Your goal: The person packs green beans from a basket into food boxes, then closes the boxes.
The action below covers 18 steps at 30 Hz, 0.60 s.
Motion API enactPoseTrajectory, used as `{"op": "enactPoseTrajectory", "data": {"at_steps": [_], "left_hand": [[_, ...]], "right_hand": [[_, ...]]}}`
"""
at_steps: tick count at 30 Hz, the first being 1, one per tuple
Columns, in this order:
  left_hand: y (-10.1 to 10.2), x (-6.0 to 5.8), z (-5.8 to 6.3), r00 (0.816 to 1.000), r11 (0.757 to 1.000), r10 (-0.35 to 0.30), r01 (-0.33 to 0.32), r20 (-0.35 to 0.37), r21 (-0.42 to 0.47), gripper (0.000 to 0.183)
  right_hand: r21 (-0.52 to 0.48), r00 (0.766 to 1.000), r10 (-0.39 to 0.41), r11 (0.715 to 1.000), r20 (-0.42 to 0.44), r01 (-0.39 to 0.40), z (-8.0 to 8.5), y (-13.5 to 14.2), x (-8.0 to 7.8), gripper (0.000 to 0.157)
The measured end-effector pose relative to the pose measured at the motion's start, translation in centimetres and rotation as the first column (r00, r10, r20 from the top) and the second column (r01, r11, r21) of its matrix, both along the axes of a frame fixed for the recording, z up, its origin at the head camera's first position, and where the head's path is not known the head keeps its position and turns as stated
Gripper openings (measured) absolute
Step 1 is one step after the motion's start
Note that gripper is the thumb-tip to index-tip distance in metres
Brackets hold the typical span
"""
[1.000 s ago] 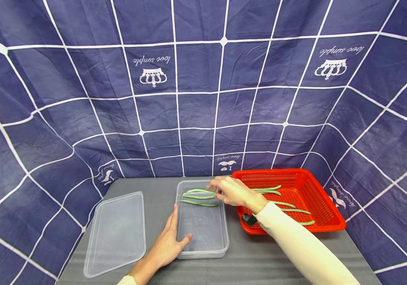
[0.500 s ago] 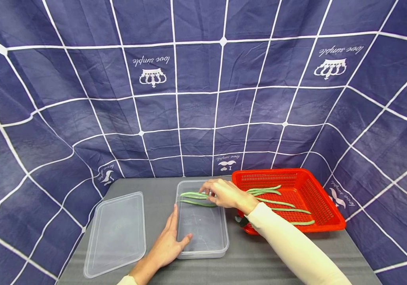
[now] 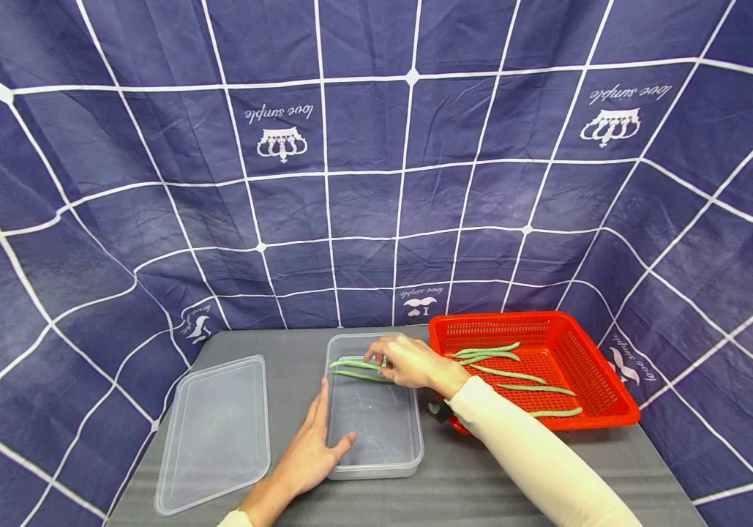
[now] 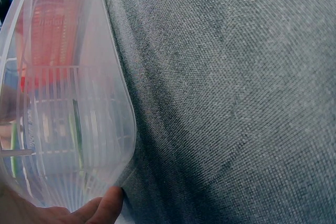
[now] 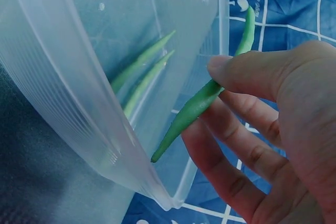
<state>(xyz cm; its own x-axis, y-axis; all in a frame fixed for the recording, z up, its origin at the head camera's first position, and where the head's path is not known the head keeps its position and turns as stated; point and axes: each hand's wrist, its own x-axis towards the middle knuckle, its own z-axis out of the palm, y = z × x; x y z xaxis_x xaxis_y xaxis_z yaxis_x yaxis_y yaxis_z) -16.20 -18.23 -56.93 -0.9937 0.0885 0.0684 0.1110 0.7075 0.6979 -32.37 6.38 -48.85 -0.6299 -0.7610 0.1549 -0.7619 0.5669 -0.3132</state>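
Note:
In the head view, a clear plastic container (image 3: 376,432) stands mid-table. My right hand (image 3: 405,361) is over its far part. Between its thumb and fingers it pinches a green bean (image 5: 197,106), slanted above the container in the right wrist view. Below, two bean shapes (image 5: 142,61) show inside the container; I cannot tell whether one is a reflection. My left hand (image 3: 313,446) rests against the container's left side. Its fingers lie straight along the outer wall, and the thumb reaches across the rim.
A red perforated basket (image 3: 603,395) with several green beans (image 3: 537,389) stands to the right. On the left lies a clear flat lid (image 3: 218,432). A blue gridded cloth (image 3: 376,205) hangs behind and beside the grey table (image 3: 297,351).
My right hand has moved a little left and toward me over the container, bringing the held green bean near the other bean. The left hand has stayed in place.

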Motion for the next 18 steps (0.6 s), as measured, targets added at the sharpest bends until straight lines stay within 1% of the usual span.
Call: {"op": "enactPoseTrajectory", "data": {"at_steps": [5,10,18], "left_hand": [[0.0,-0.1,0.1,1.0,1.0,-0.004,0.004,0.006,-0.002,0.119],[0.0,0.0,0.3,1.0,1.0,-0.011,0.011,-0.001,-0.004,0.12],[0.0,0.0,0.3,1.0,1.0,-0.006,0.006,0.003,-0.014,0.12]], "right_hand": [[0.016,1.0,-0.004,1.0,0.016,0.004,-0.4,-0.1,0.0,0.037],[0.044,0.999,-0.017,0.999,0.042,0.015,-0.4,0.4,0.3,0.04],[0.042,0.999,-0.044,0.998,0.005,0.044,0.1,1.6,0.7,0.04]]}}
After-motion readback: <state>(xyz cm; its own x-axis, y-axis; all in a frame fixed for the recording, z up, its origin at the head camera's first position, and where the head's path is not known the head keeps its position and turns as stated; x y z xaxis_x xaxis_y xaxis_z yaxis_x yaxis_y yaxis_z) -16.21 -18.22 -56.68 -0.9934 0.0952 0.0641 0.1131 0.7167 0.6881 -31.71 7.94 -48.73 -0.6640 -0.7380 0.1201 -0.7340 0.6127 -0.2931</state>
